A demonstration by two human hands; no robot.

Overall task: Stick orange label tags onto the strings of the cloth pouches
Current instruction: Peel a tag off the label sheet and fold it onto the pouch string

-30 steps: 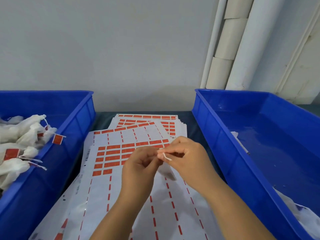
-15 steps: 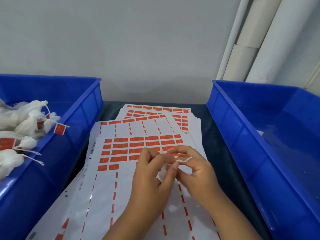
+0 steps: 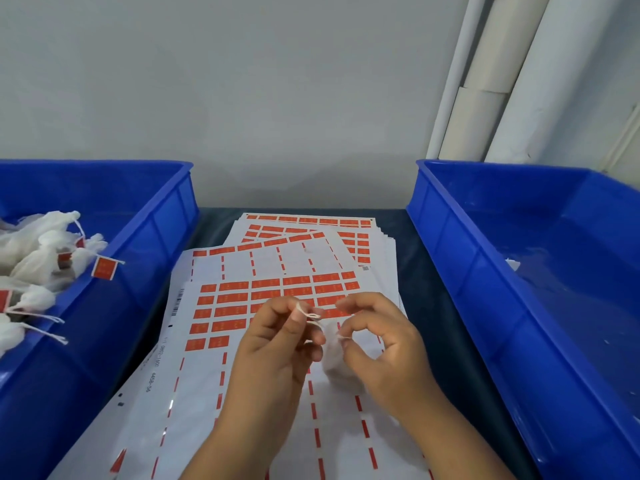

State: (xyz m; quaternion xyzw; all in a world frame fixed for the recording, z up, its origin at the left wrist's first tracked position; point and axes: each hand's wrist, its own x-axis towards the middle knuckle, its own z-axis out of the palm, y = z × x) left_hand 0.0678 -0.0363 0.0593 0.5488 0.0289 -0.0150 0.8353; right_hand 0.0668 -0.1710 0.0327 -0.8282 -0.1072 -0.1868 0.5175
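Observation:
A small white cloth pouch (image 3: 333, 358) hangs between my two hands above the label sheets, partly hidden and blurred. Its thin white string (image 3: 310, 315) loops out from my left hand (image 3: 277, 344), whose thumb and forefinger pinch it. My right hand (image 3: 381, 341) pinches another bit of the string close to the pouch. Sheets of orange label tags (image 3: 263, 296) lie stacked on the dark table under my hands. Whether a peeled label sits in my right fingers cannot be told.
A blue bin (image 3: 162, 216) on the left holds white pouches (image 3: 38, 251) with an orange tag (image 3: 104, 268) showing on a string. A second blue bin (image 3: 460, 258) on the right shows a scrap of white cloth (image 3: 513, 264). White pipes (image 3: 485, 98) stand against the wall behind.
My hands have drawn slightly apart, and the string now shows as a loop at my left fingertips. The view has shifted a little with my head.

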